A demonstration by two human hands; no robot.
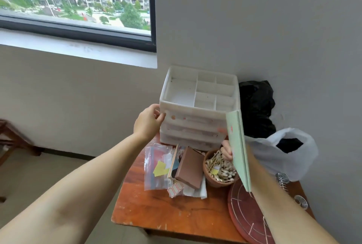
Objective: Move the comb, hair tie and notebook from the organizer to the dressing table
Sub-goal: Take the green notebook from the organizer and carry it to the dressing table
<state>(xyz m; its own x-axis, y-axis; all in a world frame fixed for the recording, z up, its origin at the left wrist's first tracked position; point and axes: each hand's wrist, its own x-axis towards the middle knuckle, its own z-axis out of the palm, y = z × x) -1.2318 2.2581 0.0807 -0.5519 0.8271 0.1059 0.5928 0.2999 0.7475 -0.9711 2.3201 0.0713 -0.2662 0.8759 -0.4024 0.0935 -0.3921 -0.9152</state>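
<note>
A white plastic organizer (197,118) with drawers and bare top compartments stands at the back of a reddish wooden dressing table (156,210). My left hand (148,122) rests against the organizer's front left corner, fingers curled at the top drawer's edge. My right hand (227,150) grips a thin pale green notebook (238,149), held upright on edge just right of the organizer's front, above the table. No comb or hair tie shows in this view.
On the table lie a clear zip bag (156,167), a brown box (190,167), a clay pot of cotton swabs (219,169), a round red wire-topped board (248,216), a white plastic bag (282,153), a black bag (254,106) and metal coils (282,179). A wall corner stands behind.
</note>
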